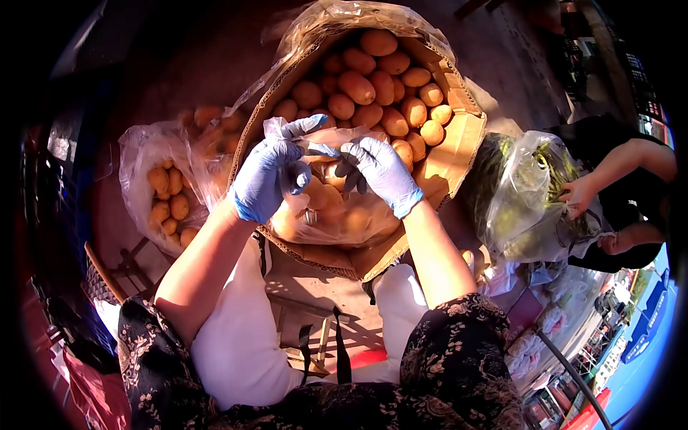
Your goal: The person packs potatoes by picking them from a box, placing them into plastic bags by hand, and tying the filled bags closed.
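Observation:
In the middle of the head view, a clear plastic bag (358, 223) holding several potatoes hangs over the near part of a cardboard box (453, 161). My left hand (266, 175), in a blue glove with dark fingertips, grips the bag's gathered top from the left, its index finger stretched toward the other hand. From the right, my right hand (381, 170), gloved the same way, pinches the bag's top with its fingertips bent down. The fingertips of both hands nearly meet. Beyond them, many loose reddish-brown potatoes (356, 87) fill the box.
A plastic bag of potatoes (169, 197) stands left of the box. At right, another person's hand (577, 197) holds a clear bag of green vegetables (529, 193). A plastic liner (337, 13) folds over the box's far rim. My knees flank the box's near edge.

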Tool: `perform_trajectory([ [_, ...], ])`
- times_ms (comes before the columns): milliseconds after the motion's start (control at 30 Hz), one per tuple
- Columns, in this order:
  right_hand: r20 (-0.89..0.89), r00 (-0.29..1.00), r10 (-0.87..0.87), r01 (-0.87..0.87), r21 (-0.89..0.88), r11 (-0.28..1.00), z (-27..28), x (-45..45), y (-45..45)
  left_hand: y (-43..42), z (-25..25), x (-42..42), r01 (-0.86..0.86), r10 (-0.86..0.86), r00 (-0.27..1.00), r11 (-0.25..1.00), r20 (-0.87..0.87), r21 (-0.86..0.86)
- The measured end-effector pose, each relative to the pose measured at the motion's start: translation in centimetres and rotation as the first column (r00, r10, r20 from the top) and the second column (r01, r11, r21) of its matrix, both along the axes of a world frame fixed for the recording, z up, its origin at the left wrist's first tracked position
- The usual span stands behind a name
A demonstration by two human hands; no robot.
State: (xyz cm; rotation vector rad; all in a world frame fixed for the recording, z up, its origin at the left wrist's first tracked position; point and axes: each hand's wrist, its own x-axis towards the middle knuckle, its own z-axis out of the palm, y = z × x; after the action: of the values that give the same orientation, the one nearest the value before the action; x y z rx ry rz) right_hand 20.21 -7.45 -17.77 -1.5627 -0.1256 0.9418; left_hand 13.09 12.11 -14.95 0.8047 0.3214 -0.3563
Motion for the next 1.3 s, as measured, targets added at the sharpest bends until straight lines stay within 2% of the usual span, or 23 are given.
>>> perform_trajectory([
  [33,0.024,0.992,-0.127,0.125,0.057,0.99,-1.0,1.1,0.2,-0.1,0.1,0.0,0.001,0.0,1.0,1.0,-0.027,0.021],
  [67,0.274,0.945,-0.179,0.212,-0.095,0.973,-2.4,2.5,0.8,-0.1,0.4,0.1,0.002,0.0,0.999,0.999,-0.053,0.042],
  [100,0.514,0.839,-0.177,0.327,-0.216,0.92,-4.0,4.2,1.4,-0.1,0.6,0.3,0.005,0.0,0.997,0.998,-0.076,0.064],
  [133,0.744,0.666,-0.053,0.386,-0.282,0.878,-5.3,5.6,1.9,-0.2,0.6,0.3,-0.003,0.007,0.995,0.999,-0.102,0.036],
  [167,0.893,0.437,0.102,0.461,-0.32,0.828,-5.8,6.8,2.5,-0.2,0.7,0.3,-0.012,0.013,0.992,1.0,-0.127,0.01],
  [233,0.806,0.514,0.293,0.408,-0.53,0.744,-6.7,7.9,2.8,-0.1,-0.2,0.0,0.012,-0.011,0.999,1.0,-0.049,0.01],
  [300,0.705,0.565,0.429,0.323,-0.667,0.671,-5.9,8.5,3.2,0.1,-0.7,0.0,0.041,-0.041,0.996,0.999,-0.083,-0.007],
  [400,0.813,0.533,0.236,0.296,-0.441,0.847,-5.3,8.1,1.7,0.4,-0.8,0.0,-0.005,0.005,0.995,1.0,-0.104,-0.001],
  [433,0.835,0.528,0.156,0.271,-0.339,0.901,-4.6,7.5,1.3,0.3,-0.7,0.2,-0.029,0.034,0.996,0.998,-0.084,0.064],
  [467,0.843,0.513,0.162,0.234,-0.319,0.919,-3.2,6.5,1.2,-0.1,-0.6,0.3,-0.054,0.063,0.996,0.99,-0.069,0.127],
  [500,0.878,0.466,0.112,0.151,-0.203,0.967,-1.6,5.3,1.0,-0.3,-0.5,0.2,-0.076,0.088,0.994,0.979,-0.058,0.189],
  [533,0.876,0.469,0.113,0.068,-0.164,0.984,0.0,4.1,1.0,-0.4,-0.9,-0.2,-0.074,0.074,0.997,0.993,0.005,0.095],
  [567,0.876,0.469,0.112,-0.016,-0.118,0.993,1.5,3.0,1.2,-0.7,-1.1,-0.3,-0.059,0.055,0.997,0.995,0.047,0.078],
  [633,0.913,0.392,0.107,-0.072,-0.086,0.994,3.3,1.4,1.8,-1.3,0.0,0.0,0.069,-0.072,0.996,0.996,0.05,0.062],
  [667,0.924,0.372,0.087,-0.074,-0.064,0.995,3.2,0.9,2.0,-1.3,0.3,-0.2,0.086,-0.085,0.996,0.996,0.039,-0.031],
  [700,0.93,0.353,0.105,-0.046,-0.094,0.994,2.8,0.5,1.7,-1.5,1.2,-0.5,0.076,-0.075,0.996,0.997,0.043,-0.023],
  [767,0.9,0.436,-0.01,-0.074,0.047,0.996,1.6,-0.1,2.4,-1.6,0.5,-1.0,0.058,-0.061,0.996,0.998,0.068,0.038],
  [800,0.898,0.439,0.016,-0.087,0.025,0.996,1.7,-0.3,2.6,-1.5,-0.3,-1.0,0.042,-0.053,0.995,0.992,0.087,0.122],
  [900,0.761,0.649,-0.023,-0.124,0.136,0.983,1.2,-0.5,2.8,-1.2,-1.0,-0.7,-0.011,0.004,0.995,0.998,0.104,0.068],
  [1100,0.825,0.565,0.02,-0.148,0.077,0.986,1.8,-0.2,2.7,-0.5,0.2,-0.3,0.03,-0.03,0.998,1.0,0.064,-0.001],
  [1267,0.854,0.519,0.042,-0.157,0.046,0.987,1.7,-0.5,2.8,-1.3,0.5,-0.5,-0.064,0.056,0.998,0.958,0.034,0.279],
  [1300,0.815,0.58,0.015,-0.144,0.085,0.986,1.6,-0.5,2.8,-1.4,0.3,-0.5,-0.084,0.079,0.996,0.934,0.029,0.347],
])
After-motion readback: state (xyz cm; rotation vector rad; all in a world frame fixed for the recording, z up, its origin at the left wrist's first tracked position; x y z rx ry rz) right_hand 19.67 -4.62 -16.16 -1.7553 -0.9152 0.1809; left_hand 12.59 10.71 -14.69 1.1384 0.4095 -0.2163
